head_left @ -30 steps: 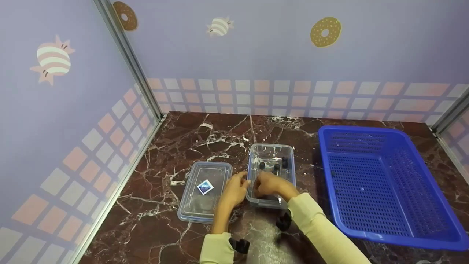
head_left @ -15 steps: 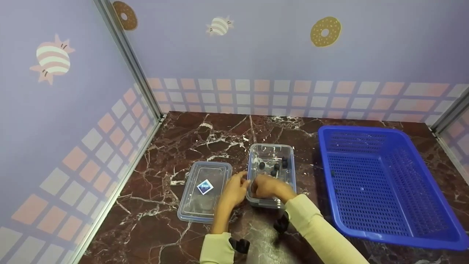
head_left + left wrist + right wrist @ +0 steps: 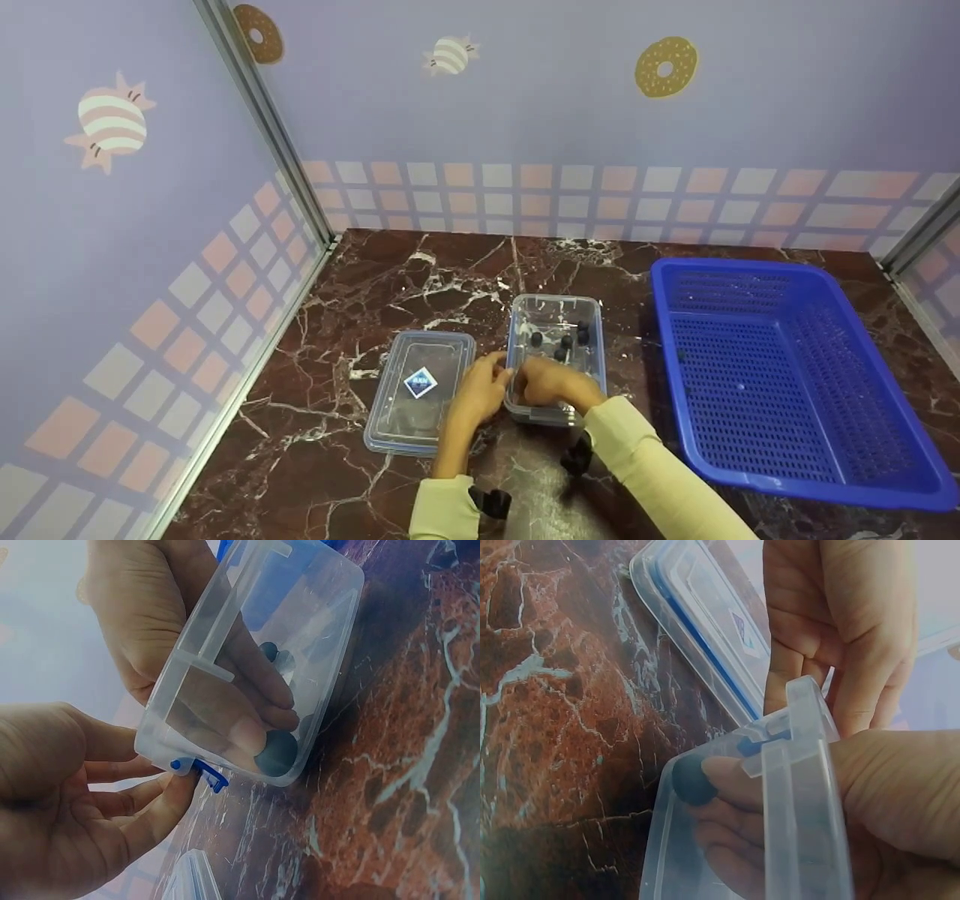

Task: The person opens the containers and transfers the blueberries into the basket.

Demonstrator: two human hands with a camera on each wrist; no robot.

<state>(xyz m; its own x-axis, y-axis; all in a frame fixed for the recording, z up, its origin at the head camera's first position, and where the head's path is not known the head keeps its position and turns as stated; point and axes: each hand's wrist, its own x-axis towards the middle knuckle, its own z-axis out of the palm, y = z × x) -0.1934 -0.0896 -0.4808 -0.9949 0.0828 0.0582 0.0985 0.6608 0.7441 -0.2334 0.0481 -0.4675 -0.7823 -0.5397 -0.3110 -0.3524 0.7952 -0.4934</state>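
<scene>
A clear plastic box [image 3: 556, 304] stands uncovered, with several dark round balls [image 3: 566, 341] on its floor. My right hand [image 3: 553, 380] reaches into its near end. There the thumb and fingertips pinch one dark ball [image 3: 276, 754] low in the corner, also seen in the right wrist view as a dark ball [image 3: 693, 780]. My left hand [image 3: 480, 386] holds the box's left wall near the same corner. In the left wrist view its thumb lies at the rim, and a finger touches the blue clip [image 3: 210, 774]. The head view hides the pinched ball.
Left of the box lies a lidded clear container [image 3: 409, 420] with a blue-edged lid and a diamond label. To the right stands a large blue perforated basket [image 3: 750, 375] with small dark spots near its left wall. Patterned walls [image 3: 555, 105] enclose the marble-patterned table [image 3: 300, 450].
My right hand has shifted slightly left and towards me inside the box, showing a dark ball it partly covered before. The left hand has stayed in place.
</scene>
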